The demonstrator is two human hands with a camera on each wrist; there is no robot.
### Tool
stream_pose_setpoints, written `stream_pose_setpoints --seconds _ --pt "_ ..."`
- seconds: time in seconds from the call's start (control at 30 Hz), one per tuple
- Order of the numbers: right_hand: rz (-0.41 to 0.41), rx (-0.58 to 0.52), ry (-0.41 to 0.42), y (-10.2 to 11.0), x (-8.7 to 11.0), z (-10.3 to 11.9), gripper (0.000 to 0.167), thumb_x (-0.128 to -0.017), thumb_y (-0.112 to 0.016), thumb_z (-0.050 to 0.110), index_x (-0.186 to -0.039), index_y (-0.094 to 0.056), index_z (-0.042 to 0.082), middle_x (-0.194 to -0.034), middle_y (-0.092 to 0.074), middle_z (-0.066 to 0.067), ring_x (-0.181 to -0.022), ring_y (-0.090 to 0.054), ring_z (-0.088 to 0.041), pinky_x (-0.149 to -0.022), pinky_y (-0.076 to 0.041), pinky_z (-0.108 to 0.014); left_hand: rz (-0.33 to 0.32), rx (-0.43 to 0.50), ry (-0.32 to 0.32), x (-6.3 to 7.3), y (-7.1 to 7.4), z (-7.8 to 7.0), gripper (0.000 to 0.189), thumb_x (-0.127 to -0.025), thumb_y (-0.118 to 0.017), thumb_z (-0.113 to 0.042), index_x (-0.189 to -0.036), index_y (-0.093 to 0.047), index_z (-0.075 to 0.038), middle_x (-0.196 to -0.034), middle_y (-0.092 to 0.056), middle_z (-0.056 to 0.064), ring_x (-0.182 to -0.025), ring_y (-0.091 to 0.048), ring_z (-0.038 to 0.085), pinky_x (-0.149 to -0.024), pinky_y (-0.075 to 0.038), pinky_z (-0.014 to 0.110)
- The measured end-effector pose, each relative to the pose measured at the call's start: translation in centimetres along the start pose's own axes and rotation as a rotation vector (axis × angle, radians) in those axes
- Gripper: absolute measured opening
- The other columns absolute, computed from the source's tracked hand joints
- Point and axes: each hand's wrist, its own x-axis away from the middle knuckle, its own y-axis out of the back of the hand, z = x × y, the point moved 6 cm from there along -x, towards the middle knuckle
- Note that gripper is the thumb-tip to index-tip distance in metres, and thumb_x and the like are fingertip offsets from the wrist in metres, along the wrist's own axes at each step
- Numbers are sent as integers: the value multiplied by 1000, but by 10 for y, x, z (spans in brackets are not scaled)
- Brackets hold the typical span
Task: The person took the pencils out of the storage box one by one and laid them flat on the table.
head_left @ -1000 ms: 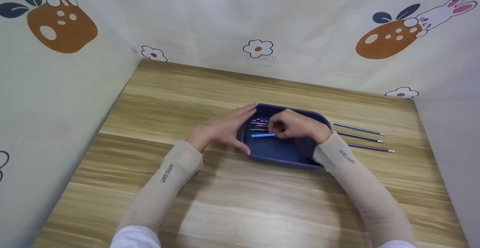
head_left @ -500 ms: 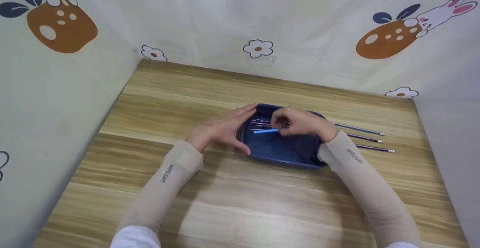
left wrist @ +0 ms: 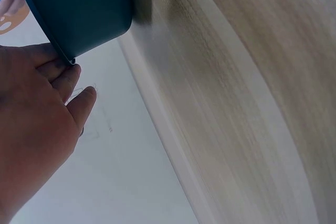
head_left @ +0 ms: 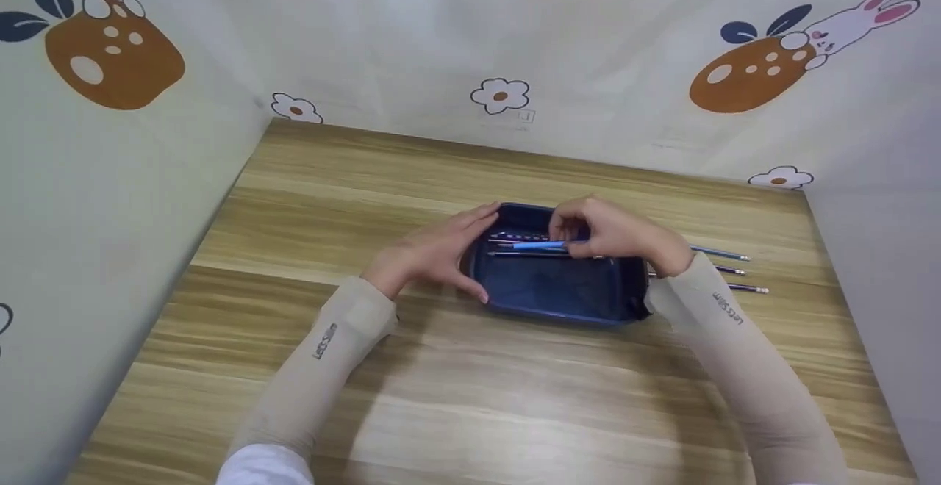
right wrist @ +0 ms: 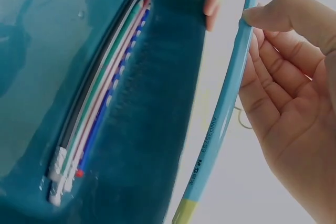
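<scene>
My right hand (head_left: 617, 231) pinches a light blue pencil (head_left: 537, 245) between thumb and fingers, over the back half of a dark blue tray (head_left: 551, 317). In the right wrist view the pencil (right wrist: 223, 106) shows small dark print and a yellow-green band near one end. Several pencils (right wrist: 100, 87) lie side by side inside the tray, among them a black, a green and a blue-and-white one. My left hand (head_left: 437, 253) spans the tray's left end, thumb and fingers spread. Its fingertips touch the rim in the left wrist view, where the tray (left wrist: 89, 3) looks teal.
To the right of the tray, three pencils lie on the wood-grain table (head_left: 367, 411), one of them blue (head_left: 724, 253); my right forearm partly covers them. A pale wall (head_left: 397, 51) printed with oranges and flowers stands behind, with side walls left and right.
My right hand has moved right and toward the back of the tray, carrying the light blue pencil away from the tray's middle. The left hand keeps its place at the left end.
</scene>
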Motion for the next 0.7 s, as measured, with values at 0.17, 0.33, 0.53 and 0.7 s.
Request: stream_pose_setpoints --seconds 0.17,0.33,0.53,0.7 --pt "-12 9 -33 7 11 0 17 -81 -65 -3 -94 -70 7 -91 -70 -14 -79 -60 -14 -72 -57 -38 7 -17 13 0 -1 1 130 -67 -82 -66 -161 -13 -9 -171 0 -1 -157 -10 22 -127 -19 41" --pt "-46 20 -45 11 22 -5 18 -81 -66 -3 -93 -70 9 -88 -70 -10 -78 -60 -12 -71 -55 -30 12 -28 23 1 -1 2 130 -67 -81 -67 -161 -12 -10 -171 1 -2 -157 -10 22 -127 -19 41" --pt "-86 36 -64 18 38 -11 19 -79 -66 -5 -92 -70 9 -86 -70 -10 -77 -60 -10 -71 -56 -31 10 -24 30 1 -1 2 131 -66 -81 -68 -161 -12 -11 -171 0 -1 -157 -10 21 -127 -19 42" --pt "-115 58 -109 25 55 -18 17 -80 -66 -4 -94 -70 6 -88 -71 -10 -77 -60 -8 -72 -55 -27 9 -21 19 0 -1 1 130 -67 -82 -66 -161 -13 -9 -171 -1 0 -157 -10 22 -128 -18 41"
